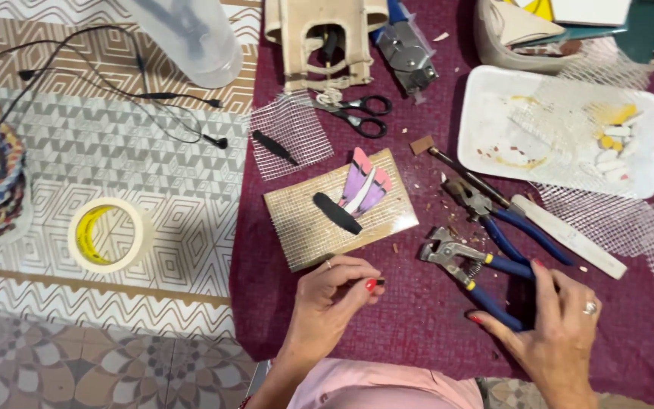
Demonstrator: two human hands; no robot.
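A maroon cloth (418,318) overlaps patterned floor tiles (153,182) beneath both hands.

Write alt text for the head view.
A person's right hand grips blue-handled nippers on a maroon cloth, while the left hand pinches a small dark piece. Ahead lie a mesh-covered board with pink tile pieces, scissors and a white tray.
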